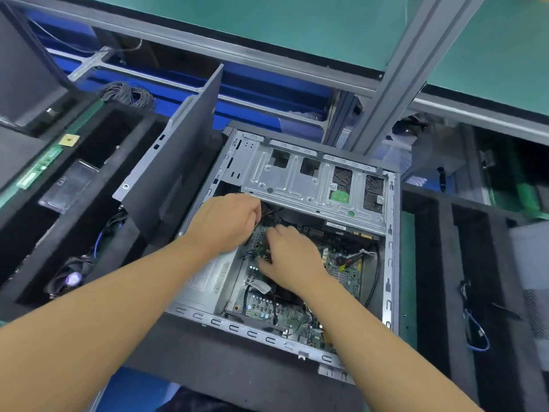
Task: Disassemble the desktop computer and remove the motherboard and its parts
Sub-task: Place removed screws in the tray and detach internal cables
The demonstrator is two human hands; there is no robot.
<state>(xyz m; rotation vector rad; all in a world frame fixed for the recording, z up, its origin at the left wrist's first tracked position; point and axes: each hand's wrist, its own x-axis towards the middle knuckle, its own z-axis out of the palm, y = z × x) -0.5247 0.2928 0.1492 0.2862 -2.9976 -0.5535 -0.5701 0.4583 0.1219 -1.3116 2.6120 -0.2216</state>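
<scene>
Side panel [178, 162] off, fan [72, 278] out in tray at table's left; motherboard [341, 269] still in case [389, 263] mid-table, w/ cables [356, 256] plugged in. Left hand [228, 224] curls round a wire bundle [263, 215]; right hand [294, 260] has fingertips on the board, grip can't be told.

Matt bare-metal case [309, 179]; green motherboard [341, 272], perhaps glossy; matt black foam tray [208, 367].

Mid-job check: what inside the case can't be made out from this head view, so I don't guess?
All in the head view:
- What the left hand holds: the back of the hand hides it.
- Motherboard centre and near-right part: covered by the right hand and forearm.
- Motherboard's far edge: under the drive cage.
- Power supply label: blurred, partly under the left wrist.
</scene>
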